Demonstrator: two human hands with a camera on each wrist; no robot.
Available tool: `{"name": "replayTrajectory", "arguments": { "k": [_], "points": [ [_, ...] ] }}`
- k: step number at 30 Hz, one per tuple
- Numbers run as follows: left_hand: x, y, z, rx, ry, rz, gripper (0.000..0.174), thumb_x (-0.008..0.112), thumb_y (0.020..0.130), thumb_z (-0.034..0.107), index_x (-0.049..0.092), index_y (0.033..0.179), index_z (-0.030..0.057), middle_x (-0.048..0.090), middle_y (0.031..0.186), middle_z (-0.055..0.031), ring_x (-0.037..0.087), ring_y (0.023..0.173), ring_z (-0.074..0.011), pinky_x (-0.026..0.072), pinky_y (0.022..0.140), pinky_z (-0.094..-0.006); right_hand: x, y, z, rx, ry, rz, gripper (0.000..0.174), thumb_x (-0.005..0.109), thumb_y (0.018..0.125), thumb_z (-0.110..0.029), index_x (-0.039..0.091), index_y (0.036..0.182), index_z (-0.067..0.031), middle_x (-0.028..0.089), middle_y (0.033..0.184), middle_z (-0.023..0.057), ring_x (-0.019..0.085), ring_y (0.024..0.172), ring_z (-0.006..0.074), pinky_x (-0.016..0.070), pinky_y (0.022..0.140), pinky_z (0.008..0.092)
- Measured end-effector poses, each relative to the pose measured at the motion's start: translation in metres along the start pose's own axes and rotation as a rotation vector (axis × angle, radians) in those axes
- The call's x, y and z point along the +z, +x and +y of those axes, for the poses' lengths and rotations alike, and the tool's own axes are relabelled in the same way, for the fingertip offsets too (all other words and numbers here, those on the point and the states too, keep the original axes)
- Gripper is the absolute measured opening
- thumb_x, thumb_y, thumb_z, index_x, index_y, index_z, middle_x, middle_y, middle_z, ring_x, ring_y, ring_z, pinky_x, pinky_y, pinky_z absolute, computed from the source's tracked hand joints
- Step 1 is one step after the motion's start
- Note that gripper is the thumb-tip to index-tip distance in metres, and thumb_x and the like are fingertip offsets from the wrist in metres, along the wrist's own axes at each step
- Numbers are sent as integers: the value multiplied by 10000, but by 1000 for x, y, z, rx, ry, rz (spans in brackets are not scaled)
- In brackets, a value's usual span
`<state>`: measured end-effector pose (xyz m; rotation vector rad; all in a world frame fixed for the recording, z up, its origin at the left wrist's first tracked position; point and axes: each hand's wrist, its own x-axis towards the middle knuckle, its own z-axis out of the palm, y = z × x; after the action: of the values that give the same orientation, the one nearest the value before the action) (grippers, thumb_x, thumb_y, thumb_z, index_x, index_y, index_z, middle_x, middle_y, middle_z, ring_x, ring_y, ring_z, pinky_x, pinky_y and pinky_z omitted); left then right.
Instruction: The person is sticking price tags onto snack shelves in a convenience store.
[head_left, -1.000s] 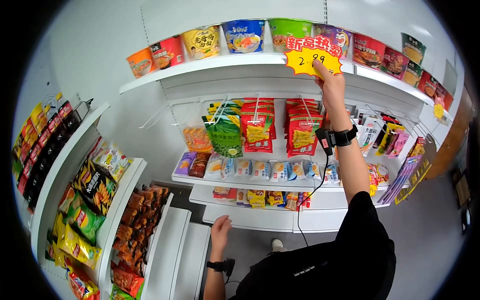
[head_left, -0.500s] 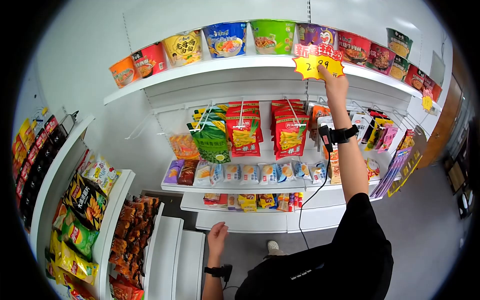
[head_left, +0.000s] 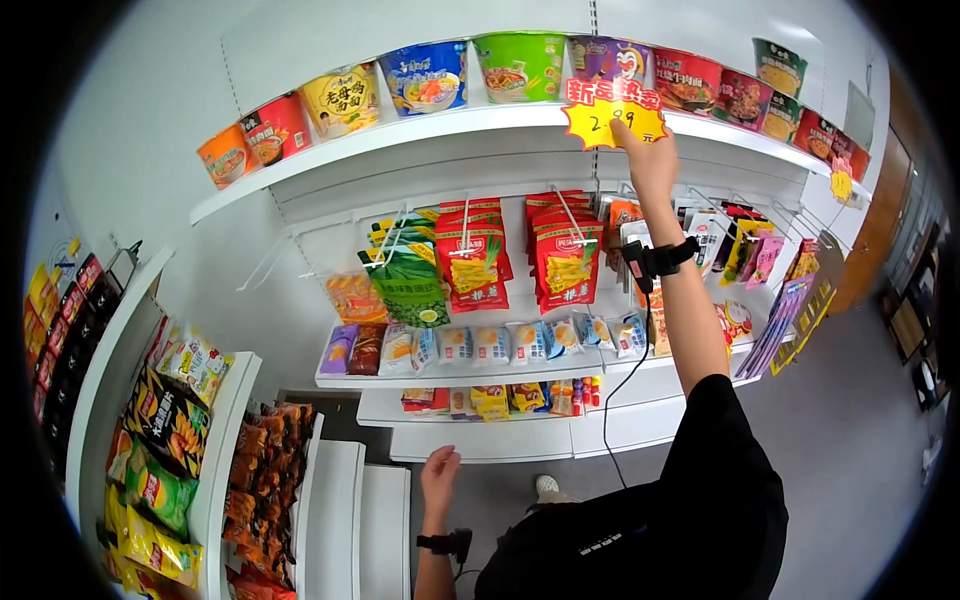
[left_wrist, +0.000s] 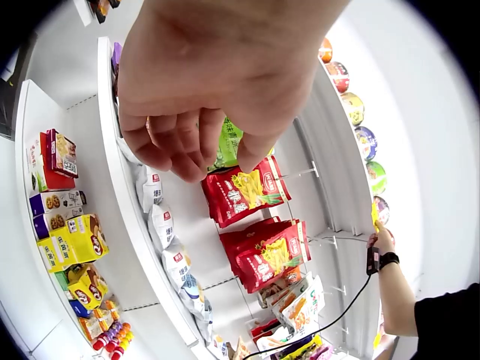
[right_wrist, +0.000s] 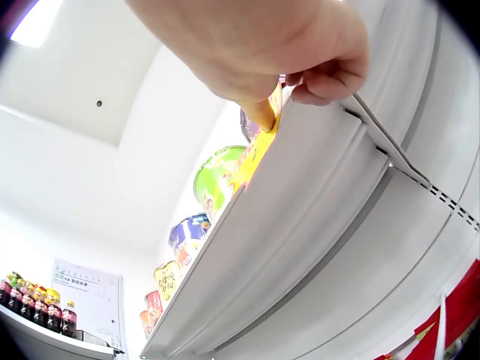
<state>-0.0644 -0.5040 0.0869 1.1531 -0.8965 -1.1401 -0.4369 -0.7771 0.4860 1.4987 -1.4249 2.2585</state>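
Observation:
My right hand (head_left: pixel 652 165) is raised to the front edge of the top shelf (head_left: pixel 420 128). It grips a yellow and red starburst price tag (head_left: pixel 586 128), handwritten 2.99, with the thumb on its face and the other fingers curled by the shelf's underside in the right wrist view. Directly behind the tag stands a purple noodle cup (head_left: pixel 590 57), partly covered. Low at my side, my left hand (head_left: pixel 438 482) hangs with loosely bent fingers and nothing in it; in the left wrist view, red snack bags (left_wrist: pixel 244 191) appear beyond its fingers.
Noodle cups (head_left: pixel 425 80) line the top shelf. Below hang red and green snack bags (head_left: pixel 470 260) on hooks, over a row of small packets (head_left: pixel 490 345). Chip bags (head_left: pixel 160 490) fill a shelf at left. A black cable (head_left: pixel 620 390) hangs from my right wrist.
The tag and my right hand have shifted right along the shelf, from between the green and purple cups to before the purple one. The left hand stays low; the head view has shifted.

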Motion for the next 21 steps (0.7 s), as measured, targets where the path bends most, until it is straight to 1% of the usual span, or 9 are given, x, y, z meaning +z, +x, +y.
{"name": "replayTrajectory", "arguments": {
  "k": [2, 3, 6, 7, 10, 11, 13, 16, 21],
  "points": [
    [2, 0, -2, -17, 11, -11, 268, 647, 866, 103, 600, 1110, 2, 586, 948, -26, 562, 811, -97, 481, 712, -228, 1, 2, 4, 0, 5, -16, 432, 774, 734, -284, 599, 945, 49, 697, 878, 97, 654, 764, 146, 480, 680, 271],
    [2, 0, -3, -22, 14, -14, 269, 646, 866, 103, 599, 1111, 1, 586, 953, -30, 564, 815, -99, 483, 714, -230, 1, 2, 4, -8, 60, -13, 430, 780, 728, -320, 609, 879, 45, 686, 830, 99, 643, 743, 154, 477, 671, 272],
    [-2, -1, -7, -17, 5, -14, 273, 646, 866, 101, 597, 1112, -7, 585, 957, -39, 570, 818, -106, 488, 719, -235, -2, 2, 5, 182, 19, -42, 567, 776, 707, -381, 585, 959, 89, 684, 848, 158, 661, 805, 234, 488, 737, 323],
    [-3, -2, -7, -16, 2, -8, 273, 645, 866, 100, 596, 1112, -9, 589, 960, -42, 572, 820, -108, 488, 722, -236, 2, 7, 14, 177, -8, -30, 545, 774, 716, -417, 575, 889, 59, 648, 746, 125, 623, 663, 188, 480, 621, 293],
    [-8, -7, -9, -23, 11, 10, 274, 643, 867, 97, 596, 1112, -14, 605, 964, -48, 578, 823, -113, 486, 730, -238, -6, 1, 12, 375, 291, -93, 490, 753, 752, -435, 506, 838, -21, 517, 621, 26, 438, 442, 58, 317, 391, 207],
    [-8, -9, -11, -28, 23, 14, 273, 642, 867, 95, 596, 1112, -15, 611, 962, -49, 579, 824, -114, 485, 732, -238, -9, 0, 13, 398, 329, -111, 495, 729, 772, -459, 457, 822, -49, 479, 594, 12, 399, 419, 46, 287, 368, 191],
    [-10, -9, -19, -44, 7, 3, 266, 638, 870, 96, 600, 1109, -14, 630, 946, -45, 578, 828, -110, 478, 739, -236, -18, -4, 11, 430, 374, -114, 491, 713, 784, -466, 462, 822, -46, 482, 597, 12, 404, 420, 47, 289, 372, 192],
    [2, -10, -29, -39, 43, 44, 234, 637, 864, 144, 626, 1059, 14, 634, 826, -12, 577, 706, -85, 445, 640, -215, -31, -19, 11, 479, 373, -115, 494, 682, 805, -487, 492, 852, -34, 505, 610, 18, 412, 426, 47, 291, 382, 191],
    [30, -16, -29, -127, 13, -36, 228, 637, 874, 120, 621, 1059, -12, 614, 885, -21, 558, 773, -97, 461, 696, -230, -67, -59, 33, 546, 330, -231, 515, 631, 829, -522, 553, 933, -24, 535, 613, 11, 441, 442, 53, 319, 412, 192]
  ]
}}
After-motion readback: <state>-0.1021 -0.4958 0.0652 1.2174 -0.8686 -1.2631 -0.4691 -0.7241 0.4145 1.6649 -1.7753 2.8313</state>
